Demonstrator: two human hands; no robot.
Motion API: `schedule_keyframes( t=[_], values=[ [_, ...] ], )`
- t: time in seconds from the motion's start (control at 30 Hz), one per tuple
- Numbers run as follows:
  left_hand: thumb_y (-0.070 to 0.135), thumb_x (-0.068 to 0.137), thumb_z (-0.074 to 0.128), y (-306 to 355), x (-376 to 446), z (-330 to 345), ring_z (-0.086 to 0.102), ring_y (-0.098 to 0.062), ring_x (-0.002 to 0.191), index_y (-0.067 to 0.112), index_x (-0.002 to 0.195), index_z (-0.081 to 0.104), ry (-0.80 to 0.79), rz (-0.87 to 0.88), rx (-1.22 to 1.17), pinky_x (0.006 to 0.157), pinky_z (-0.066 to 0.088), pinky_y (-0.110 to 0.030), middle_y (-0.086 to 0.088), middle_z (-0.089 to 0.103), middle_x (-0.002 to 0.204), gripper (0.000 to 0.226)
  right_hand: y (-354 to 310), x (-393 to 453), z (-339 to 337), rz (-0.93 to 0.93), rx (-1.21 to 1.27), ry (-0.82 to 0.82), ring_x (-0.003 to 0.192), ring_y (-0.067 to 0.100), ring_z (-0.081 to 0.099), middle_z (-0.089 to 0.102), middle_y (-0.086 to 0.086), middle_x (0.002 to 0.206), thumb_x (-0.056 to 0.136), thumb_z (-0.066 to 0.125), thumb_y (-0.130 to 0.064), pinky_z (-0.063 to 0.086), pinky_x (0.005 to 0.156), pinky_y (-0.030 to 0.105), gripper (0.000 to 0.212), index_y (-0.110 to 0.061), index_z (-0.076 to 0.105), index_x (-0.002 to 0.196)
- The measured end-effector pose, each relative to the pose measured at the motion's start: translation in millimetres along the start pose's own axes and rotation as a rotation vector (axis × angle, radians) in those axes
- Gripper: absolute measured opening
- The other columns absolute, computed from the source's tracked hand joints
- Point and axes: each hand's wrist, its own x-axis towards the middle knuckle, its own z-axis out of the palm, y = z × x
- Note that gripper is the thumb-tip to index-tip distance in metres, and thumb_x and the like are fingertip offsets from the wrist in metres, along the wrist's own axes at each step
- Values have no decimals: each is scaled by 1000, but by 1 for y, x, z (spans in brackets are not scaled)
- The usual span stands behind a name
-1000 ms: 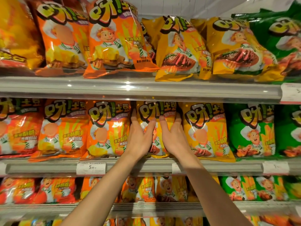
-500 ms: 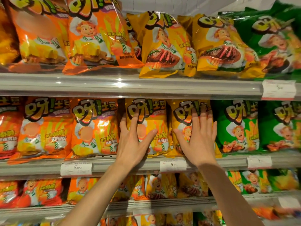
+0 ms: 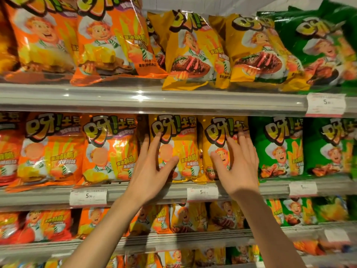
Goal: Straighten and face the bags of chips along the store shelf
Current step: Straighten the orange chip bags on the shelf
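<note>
Two yellow chip bags stand upright side by side on the middle shelf (image 3: pixel 154 192). My left hand (image 3: pixel 152 171) lies flat with straight, spread fingers on the left yellow bag (image 3: pixel 183 144). My right hand (image 3: pixel 239 167) lies flat in the same way on the right yellow bag (image 3: pixel 214 136). Neither hand grips anything. Orange bags (image 3: pixel 108 149) stand to the left of them and green bags (image 3: pixel 280 147) to the right, all facing forward.
The top shelf (image 3: pixel 154 99) carries leaning orange, yellow (image 3: pixel 193 53) and green bags. Lower shelves hold more bags of the same colours. Price tags (image 3: pixel 202 193) hang on the shelf rails.
My right hand moved from the left yellow bag onto the right yellow bag. My left hand slid flat onto the left bag's front. The view drifted right.
</note>
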Motion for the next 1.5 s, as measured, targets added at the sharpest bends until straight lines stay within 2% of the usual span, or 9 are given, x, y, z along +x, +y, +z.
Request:
schedule_keyframes(
  t=[0.13, 0.3, 0.47, 0.7, 0.87, 1.03, 1.17, 1.27, 1.5],
  values=[
    [50, 94, 60, -13, -29, -31, 47, -2, 133, 41, 147, 39, 12, 20, -72, 109, 41, -31, 17, 49, 146, 57, -17, -43, 1, -56, 185, 134, 109, 13, 61, 63, -2, 120, 93, 57, -37, 52, 94, 36, 33, -17, 65, 118],
    [24, 98, 60, -36, -68, -77, 66, -2, 95, 30, 122, 58, -17, -89, -271, 84, 51, -16, 14, 70, 100, 25, -54, -102, 25, 220, 393, -196, 77, 2, 64, 69, -17, 82, 95, 63, -38, 50, 66, 24, 11, -33, 65, 105],
    [24, 94, 68, -72, -92, -121, 63, -12, 81, 27, 115, 63, -27, -185, -416, 71, 48, -23, -13, 67, 96, 22, -98, -141, 56, 342, 476, -307, 78, 0, 63, 71, -11, 88, 96, 60, -37, 46, 66, 11, 17, -36, 63, 112],
    [66, 73, 61, -98, -113, -151, 68, -10, 95, 45, 108, 66, 64, -299, -385, 81, 52, -26, 1, 73, 101, 42, -121, -152, 66, 349, 508, -341, 82, 1, 67, 73, -13, 86, 94, 63, -34, 47, 71, 13, 16, -36, 63, 110],
    [42, 94, 65, -86, -105, -148, 68, -7, 90, 36, 114, 64, 152, -284, -319, 76, 53, -19, 14, 71, 96, 20, -118, -131, 62, 287, 506, -320, 81, 0, 67, 73, -12, 85, 94, 62, -33, 47, 71, 10, 13, -36, 65, 107],
    [37, 97, 60, -68, -74, -144, 56, 5, 110, 36, 129, 56, 247, -174, -189, 95, 47, -19, 16, 59, 119, 32, -139, -94, 71, 144, 495, -286, 67, 9, 63, 67, -1, 79, 97, 57, -23, 47, 60, 19, 15, -26, 66, 110],
    [36, 99, 58, -65, -30, -141, 43, -9, 133, 32, 146, 41, 303, -75, -59, 112, 39, -38, 8, 43, 142, 50, -171, -53, 86, 50, 486, -249, 107, 7, 62, 64, 1, 121, 97, 60, -34, 51, 93, 28, 35, -20, 60, 130],
    [37, 100, 56, -62, 0, -137, 35, -17, 141, 20, 153, 29, 272, -105, 1, 117, 32, -42, -3, 38, 152, 62, -193, -20, 99, 74, 391, -307, 141, 16, 38, 39, 0, 155, 99, 49, -50, 31, 114, 31, 65, -18, 33, 154],
    [56, 82, 56, -70, 29, -135, 54, -20, 128, 20, 149, 37, 357, -233, -176, 106, 47, -46, -3, 58, 137, 77, -214, 12, 129, 315, 636, -275, 122, 23, 57, 58, 5, 134, 88, 59, -55, 47, 101, 36, 65, -17, 47, 140]
  ],
)
